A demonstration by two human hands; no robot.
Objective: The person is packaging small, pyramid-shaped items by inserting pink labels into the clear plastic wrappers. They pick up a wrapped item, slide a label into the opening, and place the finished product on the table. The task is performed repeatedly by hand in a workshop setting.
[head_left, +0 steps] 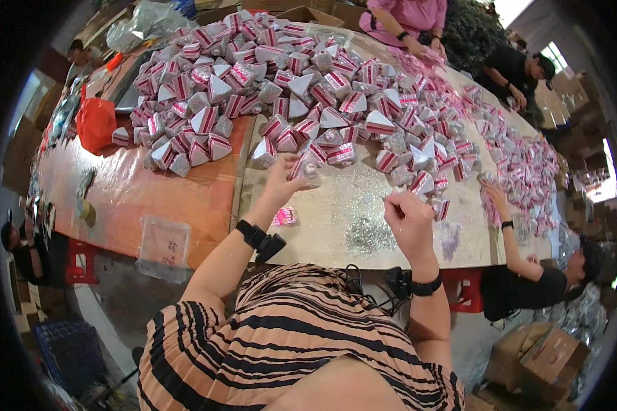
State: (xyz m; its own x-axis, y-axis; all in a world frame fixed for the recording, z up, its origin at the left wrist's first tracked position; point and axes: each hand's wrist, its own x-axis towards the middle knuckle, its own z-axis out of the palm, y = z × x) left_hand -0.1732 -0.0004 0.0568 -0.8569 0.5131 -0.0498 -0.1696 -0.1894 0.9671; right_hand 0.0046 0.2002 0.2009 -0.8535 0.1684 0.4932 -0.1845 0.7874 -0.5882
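At the far left of the long desk (185, 198), on its orange-brown surface, lies a crumpled red plastic bag (94, 122), and nearer the front edge sits a clear, flat plastic tray (163, 246). Behind them a broad heap of small pyramid-shaped packets in silver foil with red-and-white striped sides (253, 75) covers the desk from the left part across to the middle.

The person's left hand (281, 179) reaches forward to the near edge of that heap, its fingers closed around one silver pyramid packet (307, 168). Just beside the left wrist, a small pink wrapper (285, 216) lies flat on the glittery silver sheet (336, 226) that covers this part of the desk. A patch of loose silver glitter (369, 234) lies between the two arms.

The right hand (408, 218) is raised above the sheet with fingertips pinched together; whether it grips anything cannot be told.

Further right, another person's hand (493, 192) reaches into a spread of smaller pink-and-white packets (528, 164).
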